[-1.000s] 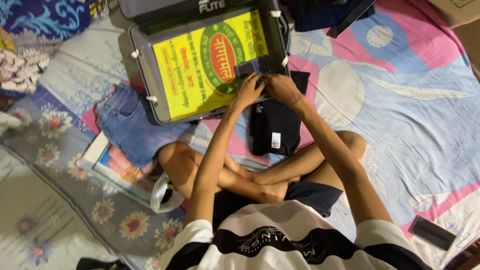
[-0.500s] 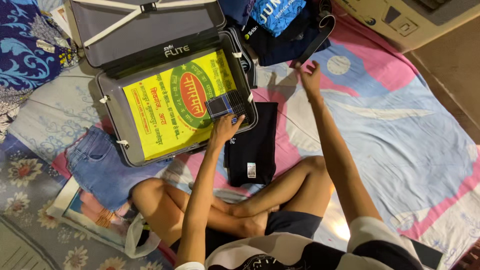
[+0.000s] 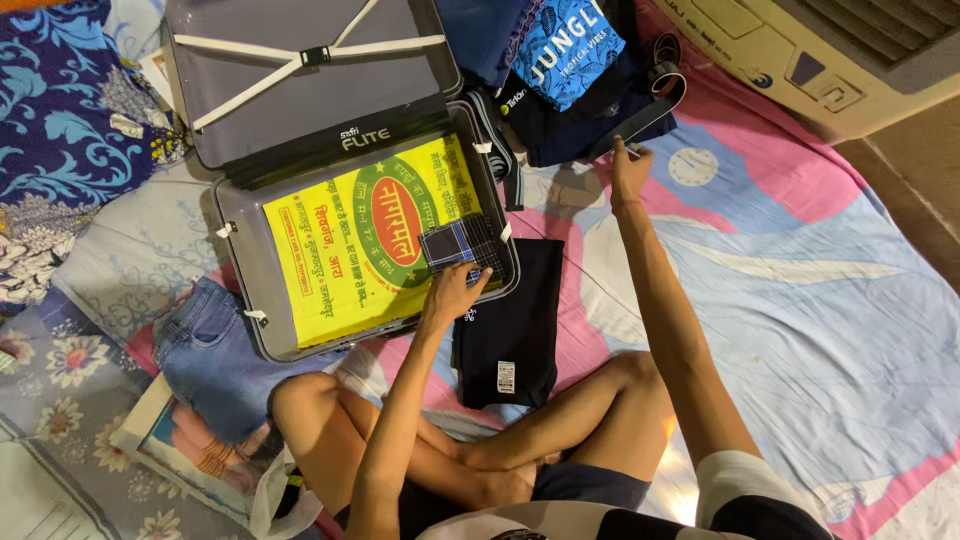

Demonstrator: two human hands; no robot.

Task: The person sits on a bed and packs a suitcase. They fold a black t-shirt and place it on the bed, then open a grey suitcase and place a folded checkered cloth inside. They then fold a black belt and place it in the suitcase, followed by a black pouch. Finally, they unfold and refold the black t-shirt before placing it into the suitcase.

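An open grey suitcase [image 3: 240, 290] lies in front of me, lined with a yellow printed bag [image 3: 330, 260]. My left hand [image 3: 455, 292] rests flat on a small folded blue checked cloth [image 3: 455, 245] at the case's right corner. My right hand [image 3: 628, 168] reaches far forward and touches the edge of a pile of dark clothes [image 3: 590, 110] with a blue printed shirt [image 3: 565, 45] on top. I cannot tell whether its fingers pinch the fabric. A folded black garment [image 3: 515, 320] with a white tag lies on the sheet between my arms.
Folded blue jeans [image 3: 200, 355] lie left of my crossed legs, partly over a printed paper bag [image 3: 190, 455]. A beige appliance [image 3: 830, 60] stands at the top right. The pink and blue bedsheet [image 3: 820, 300] spreads to the right. Patterned cushions [image 3: 60, 140] sit at the left.
My right hand has left the suitcase and stretched out to the clothes pile. My left hand stays on the checked cloth. The view has shifted toward the far side.
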